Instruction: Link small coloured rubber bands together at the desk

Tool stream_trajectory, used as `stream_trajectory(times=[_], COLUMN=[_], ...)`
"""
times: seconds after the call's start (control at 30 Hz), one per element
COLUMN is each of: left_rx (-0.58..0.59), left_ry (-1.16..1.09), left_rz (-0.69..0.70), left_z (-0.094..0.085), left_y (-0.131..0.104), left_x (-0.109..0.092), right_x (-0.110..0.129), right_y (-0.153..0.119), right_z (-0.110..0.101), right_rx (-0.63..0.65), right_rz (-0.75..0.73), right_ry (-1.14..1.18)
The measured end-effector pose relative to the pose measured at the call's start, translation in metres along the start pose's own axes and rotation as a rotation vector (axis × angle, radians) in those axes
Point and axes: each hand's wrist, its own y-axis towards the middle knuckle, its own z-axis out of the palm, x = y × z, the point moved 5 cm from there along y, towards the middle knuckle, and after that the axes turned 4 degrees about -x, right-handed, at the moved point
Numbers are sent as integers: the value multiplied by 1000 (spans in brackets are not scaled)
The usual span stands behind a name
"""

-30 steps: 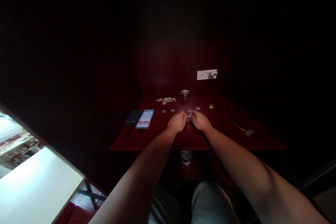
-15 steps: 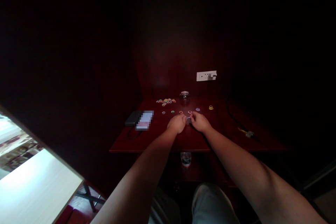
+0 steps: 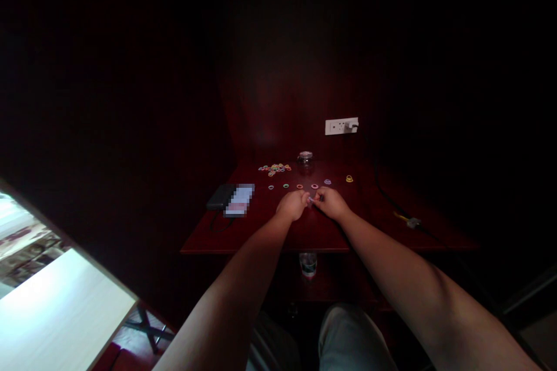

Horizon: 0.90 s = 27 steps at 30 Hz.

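Observation:
Between the fingertips of my left hand [image 3: 293, 204] and my right hand [image 3: 329, 203] is a small pale purple hair tie [image 3: 310, 200]. Both hands are closed in a pinch on it, low over the table, and the fingers partly hide it. Just beyond them runs a row of small hair ties: a pale blue one [image 3: 271, 187], a green one [image 3: 286, 185], an orange-red one [image 3: 300, 186], a pink one [image 3: 314, 186], a purple one [image 3: 328, 182] and a yellow one [image 3: 349, 179]. The purple and yellow ones look looped or doubled.
A loose pile of coloured hair ties [image 3: 275, 168] lies at the back left, beside a clear jar [image 3: 306, 160]. A dark case [image 3: 221, 196] and a phone [image 3: 239, 200] are at left. A cable [image 3: 394, 202] crosses the right side. A container [image 3: 308, 265] stands under the tabletop.
My hands have shifted very slightly, and the right fingers have tilted down. The pale purple hair tie between them has changed angle. The row has stayed put.

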Motion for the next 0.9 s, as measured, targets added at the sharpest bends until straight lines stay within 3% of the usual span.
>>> stream_trajectory(times=[0.43, 0.63, 0.9], left_rx=[-27, -27, -40], left_ry=[-7, -15, -21], left_rz=[9, 4, -1], left_z=[3, 6, 5], left_y=[3, 4, 4], left_x=[6, 7, 7], right_x=[4, 3, -2], right_y=[-3, -2, 0], right_z=[0, 0, -6], right_rx=[-4, -1, -104], right_rz=[-29, -7, 99], right_ry=[137, 94, 34])
